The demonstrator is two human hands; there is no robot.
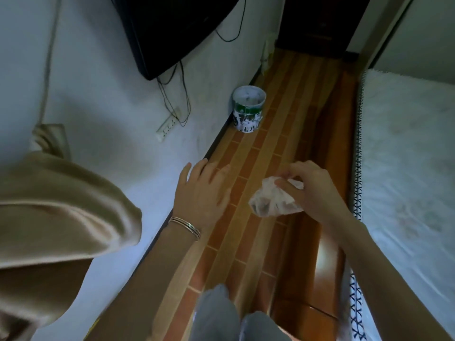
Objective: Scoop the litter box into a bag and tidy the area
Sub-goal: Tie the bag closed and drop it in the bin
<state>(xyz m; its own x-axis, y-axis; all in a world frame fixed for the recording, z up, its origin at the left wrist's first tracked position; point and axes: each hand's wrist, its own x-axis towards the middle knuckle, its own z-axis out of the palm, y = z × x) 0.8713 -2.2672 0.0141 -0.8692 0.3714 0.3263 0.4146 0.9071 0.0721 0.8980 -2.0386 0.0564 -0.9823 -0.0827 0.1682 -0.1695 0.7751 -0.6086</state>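
A small clear plastic bag (270, 200), bunched up with dark lumps inside, hangs in front of me above the floor. My right hand (312, 190) pinches its gathered top between thumb and fingers. My left hand (202, 190), with thin bangles on the wrist, is held out flat with fingers spread, just left of the bag and not touching it. No litter box is in view.
A green and white bucket (248, 108) stands on the striped tile floor (246, 239) by the white wall. A power strip (168, 126) with cables hangs under a wall-mounted TV (172, 28). A white bed (406, 168) runs along the right. My beige sleeve (56, 212) fills the left.
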